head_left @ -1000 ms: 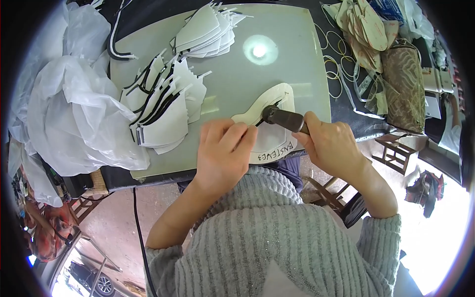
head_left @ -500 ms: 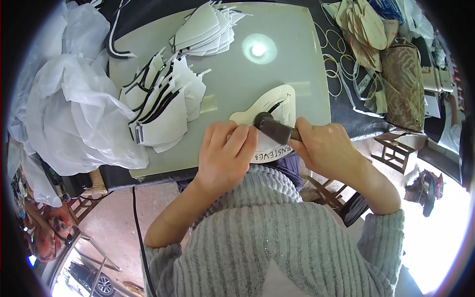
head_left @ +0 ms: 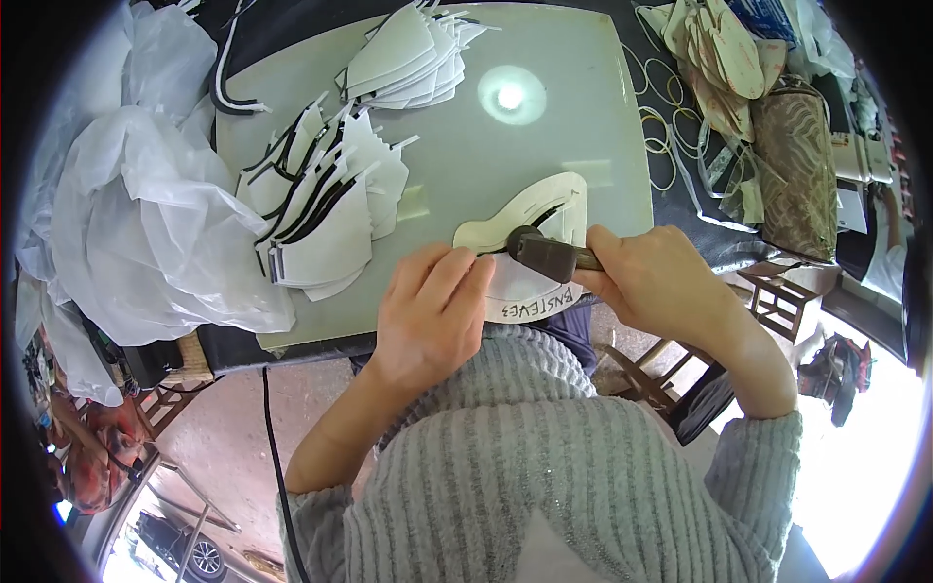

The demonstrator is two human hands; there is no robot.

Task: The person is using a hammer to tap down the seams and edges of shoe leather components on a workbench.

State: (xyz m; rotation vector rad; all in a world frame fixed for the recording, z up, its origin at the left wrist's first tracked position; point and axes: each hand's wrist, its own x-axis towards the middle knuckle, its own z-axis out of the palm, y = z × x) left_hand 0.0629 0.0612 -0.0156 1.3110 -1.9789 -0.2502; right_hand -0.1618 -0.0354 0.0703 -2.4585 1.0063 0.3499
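Observation:
A hammer [head_left: 546,256] is in my right hand [head_left: 656,282], its fingers closed round the handle. The hammer's head rests over a curved cream template [head_left: 520,209] near the table's front edge. A white flat piece [head_left: 520,277] with a black strip along its edge lies on the template, partly covered by the hammer. My left hand [head_left: 432,306] has its fingers bent and pressed together at the left end of the black strip, gripping the white piece there. Its fingertips are partly hidden.
Stacks of white cut pieces with black edging [head_left: 330,233] and more white pieces [head_left: 408,58] lie on the pale board [head_left: 505,155]. At left is a white plastic bag [head_left: 146,223]. Cream cut-outs [head_left: 719,49], loose cords [head_left: 671,146] and a patterned brown pouch [head_left: 799,170] sit at right.
My left hand has moved slightly left and down along the piece. The hammer, my right hand and the template have shifted a little right and down.

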